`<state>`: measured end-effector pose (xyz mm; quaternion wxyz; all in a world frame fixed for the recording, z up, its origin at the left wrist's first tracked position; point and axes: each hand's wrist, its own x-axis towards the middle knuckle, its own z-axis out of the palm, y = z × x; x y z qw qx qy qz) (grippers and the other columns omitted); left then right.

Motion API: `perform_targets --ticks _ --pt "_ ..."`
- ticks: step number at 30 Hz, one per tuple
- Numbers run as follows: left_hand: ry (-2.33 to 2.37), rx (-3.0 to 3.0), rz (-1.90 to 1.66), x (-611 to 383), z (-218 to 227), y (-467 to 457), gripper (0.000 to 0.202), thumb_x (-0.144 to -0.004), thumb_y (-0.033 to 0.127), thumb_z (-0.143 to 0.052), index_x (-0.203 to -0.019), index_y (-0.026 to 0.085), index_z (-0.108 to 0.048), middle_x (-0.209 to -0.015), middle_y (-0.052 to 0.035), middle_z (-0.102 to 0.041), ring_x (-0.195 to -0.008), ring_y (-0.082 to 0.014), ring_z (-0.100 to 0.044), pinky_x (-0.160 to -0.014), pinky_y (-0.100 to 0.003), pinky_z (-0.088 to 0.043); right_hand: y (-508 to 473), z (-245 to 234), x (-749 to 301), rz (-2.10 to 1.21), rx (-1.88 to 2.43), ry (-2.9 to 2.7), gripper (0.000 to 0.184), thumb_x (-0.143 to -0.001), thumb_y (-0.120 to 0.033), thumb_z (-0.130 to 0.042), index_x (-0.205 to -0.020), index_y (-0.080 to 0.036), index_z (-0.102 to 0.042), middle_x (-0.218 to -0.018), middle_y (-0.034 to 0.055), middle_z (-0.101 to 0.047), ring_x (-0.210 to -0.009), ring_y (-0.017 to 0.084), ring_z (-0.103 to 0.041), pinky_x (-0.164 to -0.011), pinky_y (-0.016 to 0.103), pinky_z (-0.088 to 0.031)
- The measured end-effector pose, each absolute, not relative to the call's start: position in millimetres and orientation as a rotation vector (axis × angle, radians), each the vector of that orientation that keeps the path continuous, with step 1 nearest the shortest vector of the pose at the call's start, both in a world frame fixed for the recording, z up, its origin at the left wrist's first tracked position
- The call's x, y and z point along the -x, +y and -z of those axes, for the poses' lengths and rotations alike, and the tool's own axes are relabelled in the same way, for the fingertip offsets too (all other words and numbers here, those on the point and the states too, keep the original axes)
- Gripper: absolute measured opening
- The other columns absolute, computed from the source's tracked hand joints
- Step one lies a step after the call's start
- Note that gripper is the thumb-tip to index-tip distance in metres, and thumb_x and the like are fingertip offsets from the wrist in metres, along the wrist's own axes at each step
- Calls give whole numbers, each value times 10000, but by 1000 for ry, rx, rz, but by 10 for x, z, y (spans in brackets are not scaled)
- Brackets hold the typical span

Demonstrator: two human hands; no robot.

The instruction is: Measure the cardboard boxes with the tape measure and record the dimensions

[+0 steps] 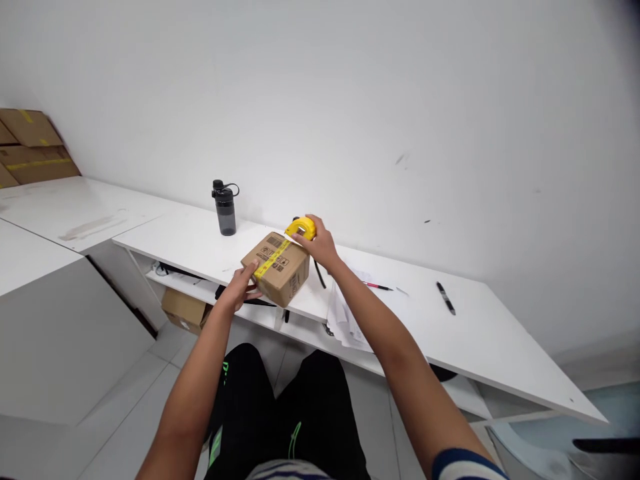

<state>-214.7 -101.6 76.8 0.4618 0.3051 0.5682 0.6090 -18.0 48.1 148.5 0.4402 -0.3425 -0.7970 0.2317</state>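
A small cardboard box (pixel 280 277) sits at the front edge of the white desk (pixel 430 327). A yellow tape blade (pixel 273 258) runs across the box's top. My right hand (pixel 320 245) grips the yellow tape measure case (pixel 302 229) at the box's far corner. My left hand (pixel 242 287) pinches the tape's end against the box's near left corner.
A dark water bottle (pixel 225 209) stands on the desk to the left. A red pen (pixel 377 287), a black marker (pixel 445 297) and loose papers (pixel 345 313) lie to the right. Cardboard boxes (pixel 30 143) are stacked far left, another box (pixel 184 310) under the desk.
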Motion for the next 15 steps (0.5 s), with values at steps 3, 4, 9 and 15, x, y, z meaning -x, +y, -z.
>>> perform_targets --ticks 3,4,9,15 --pt "1209 -758 -1586 2154 -584 -1035 603 -742 620 -687 -1150 183 -609 -1046 -145 -701 -888 -239 -697 -740 -381 -604 431 -1312 30 -823 735 -1837 723 -759 -581 -646 -1336 -208 -417 -1272 104 -597 -1069 216 -608 -881 359 -515" --pt "1206 -761 -1602 2160 -528 -1005 577 -749 607 -685 -1119 169 -625 -1006 -145 -710 -870 -239 -699 -736 -379 -602 393 -1259 13 -902 720 -1814 717 -749 -583 -653 -1313 -201 -428 -1252 106 -606 -1061 214 -612 -877 357 -521" --pt "1654 -701 -1750 2259 -473 -827 487 -720 530 -714 -1022 155 -638 -957 -119 -707 -892 -240 -680 -767 -385 -568 134 -1146 86 -1064 726 -1781 654 -731 -555 -680 -1245 -210 -467 -1209 86 -630 -1051 208 -616 -909 365 -516" --pt "1768 -1092 -1708 2222 -848 -960 461 -830 594 -553 -970 177 -693 -1034 -111 -716 -981 -262 -656 -847 -390 -523 -13 -1204 353 -1057 676 -1916 680 -723 -523 -714 -1280 -221 -467 -1248 74 -603 -1083 202 -595 -948 348 -486"
